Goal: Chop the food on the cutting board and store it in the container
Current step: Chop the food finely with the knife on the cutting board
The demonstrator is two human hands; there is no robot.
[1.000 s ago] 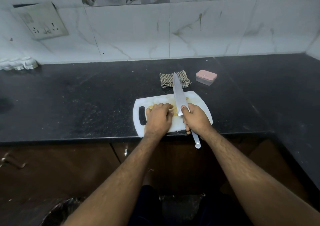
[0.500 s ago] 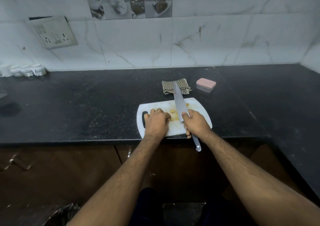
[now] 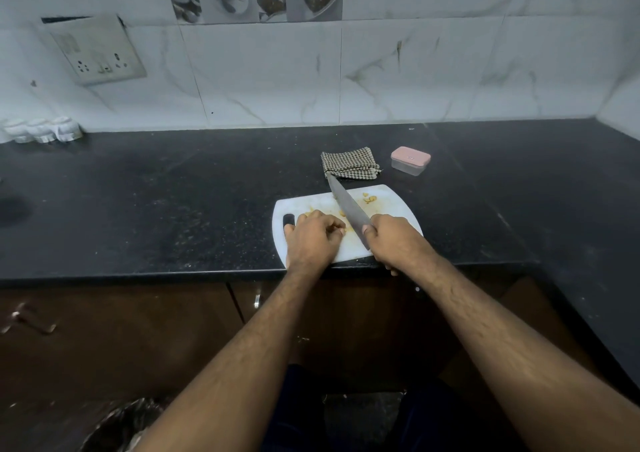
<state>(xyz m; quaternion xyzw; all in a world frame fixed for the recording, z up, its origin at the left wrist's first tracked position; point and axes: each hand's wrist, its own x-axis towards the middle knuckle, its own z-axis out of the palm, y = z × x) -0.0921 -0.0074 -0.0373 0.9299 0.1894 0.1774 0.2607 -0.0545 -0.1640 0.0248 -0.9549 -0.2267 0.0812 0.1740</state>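
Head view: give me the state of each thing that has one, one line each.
Container: lid on, standing behind the board.
Board: flat on the counter, at its front edge.
Food: partly chopped, pieces scattered on the board.
Knife: blade angled over the board.
Right hand: grips the knife handle.
Left hand: fingers curled over food.
Cloth: folded, behind the board.

Black counter (image 3: 173, 209) bears board (image 3: 391, 206), cloth (image 3: 349, 165), container (image 3: 410, 160).

On the desk (image 3: 138, 209), the right hand (image 3: 394, 240) grips a knife (image 3: 348, 209) over the cutting board (image 3: 391, 206); the left hand (image 3: 313, 240) holds yellow food (image 3: 341, 230). A lidded container (image 3: 410, 161) sits beyond.
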